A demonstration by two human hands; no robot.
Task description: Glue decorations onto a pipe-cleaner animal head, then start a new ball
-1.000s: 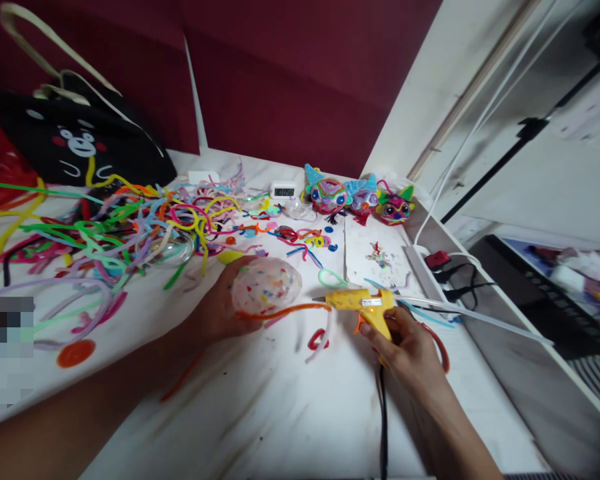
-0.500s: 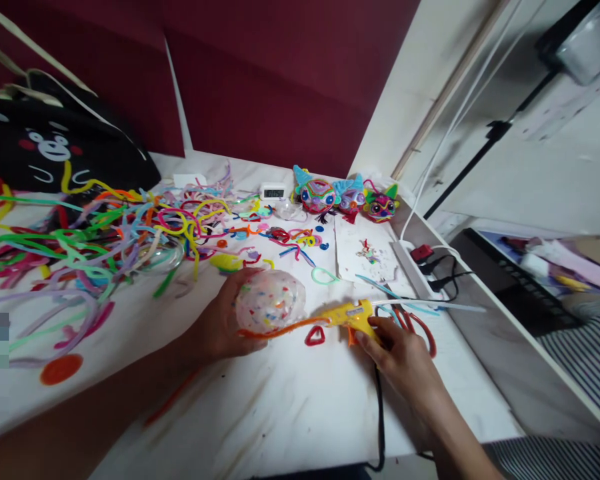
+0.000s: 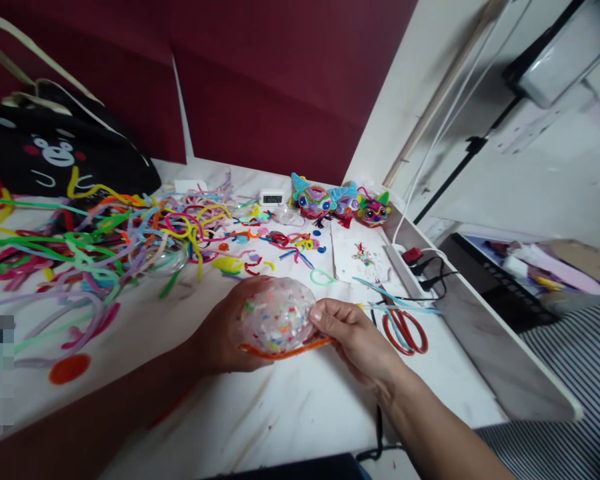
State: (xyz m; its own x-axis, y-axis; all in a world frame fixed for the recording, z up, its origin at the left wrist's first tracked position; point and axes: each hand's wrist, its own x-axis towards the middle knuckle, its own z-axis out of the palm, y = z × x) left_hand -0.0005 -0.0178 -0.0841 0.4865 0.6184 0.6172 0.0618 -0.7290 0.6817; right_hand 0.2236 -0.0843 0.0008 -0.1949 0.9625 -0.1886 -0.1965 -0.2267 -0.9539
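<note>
My left hand [image 3: 227,327] is wrapped around the left side of a clear plastic ball [image 3: 280,313] speckled with colourful bits. An orange pipe cleaner [image 3: 293,350] runs along the ball's lower edge. At the ball's right side, my right hand [image 3: 353,333] is closed, its fingers pinching the pipe cleaner's end against the ball. The fingertips are partly hidden. Only a sliver of yellow from the glue gun [image 3: 360,306] shows behind my right hand. Scissors with red handles [image 3: 405,332] lie just right of that hand.
Tangled pipe cleaners [image 3: 100,233] cover the table's left side, before a black bag [image 3: 55,147]. Decorated animal-face balls [image 3: 315,200] stand at the back beside a small digital clock [image 3: 273,198]. A power strip [image 3: 405,270] with cables lies along the right-hand ledge. An orange disc [image 3: 70,369] lies front left.
My right hand has let go of the yellow glue gun and moved left to the ball, taking hold of the orange pipe cleaner. The red-handled scissors are now more visible.
</note>
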